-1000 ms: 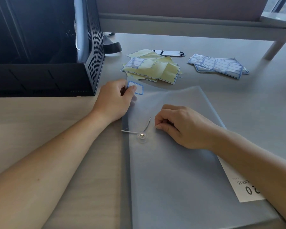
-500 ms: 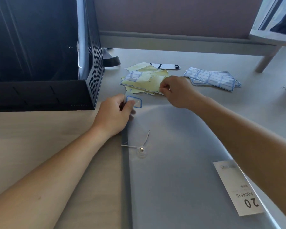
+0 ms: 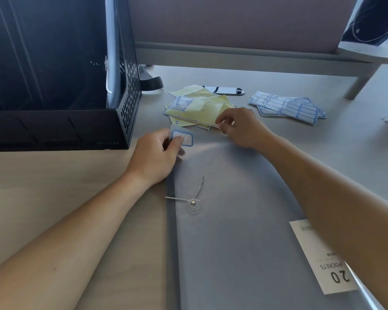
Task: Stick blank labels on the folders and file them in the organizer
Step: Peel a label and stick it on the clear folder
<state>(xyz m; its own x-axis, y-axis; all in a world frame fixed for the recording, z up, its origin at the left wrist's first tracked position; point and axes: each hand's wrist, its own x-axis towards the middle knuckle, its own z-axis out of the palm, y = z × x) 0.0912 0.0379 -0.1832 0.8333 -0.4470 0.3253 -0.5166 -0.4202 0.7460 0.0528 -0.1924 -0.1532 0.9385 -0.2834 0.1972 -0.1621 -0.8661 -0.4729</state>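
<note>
**Clerk:** Item one, the folder (image 3: pixel 233 231)?

**Checker:** Grey, translucent, lying flat on the table (image 3: pixel 54 186) in front of the person. Snap button (image 3: pixel 193 203) with a thin cord near its left edge. White tag (image 3: pixel 327 265) printed "20 POCKETS" at the near right.

**Clerk:** Label (image 3: pixel 184 138)?

**Checker:** One, blue-bordered and blank, on the folder's far left corner.

**Clerk:** Left hand (image 3: pixel 154 153)?

**Checker:** It pinches that corner of the folder, with the thumb pressed on the label and the fingers curled behind.

**Clerk:** Right hand (image 3: pixel 242 128)?

**Checker:** Just beyond the folder's far edge. Fingertips are closed in a pinch on the near edge of the yellow label sheets (image 3: pixel 197 106).

**Clerk:** State of those sheets?

**Checker:** A loose overlapping pile, mostly bare yellow backing. A few blue-bordered labels are left at the top sheet's left end.

**Clerk:** Other stock?

**Checker:** Full blue label sheets (image 3: pixel 285 106), stacked to the right, apart from the yellow pile. A dark glossy object (image 3: pixel 224 90) behind the pile; what it is I cannot tell.

**Clerk:** Organizer (image 3: pixel 130 86)?

**Checker:** Black perforated metal, far left on the table. One pale folder (image 3: pixel 111 52) stands upright inside it.
</note>
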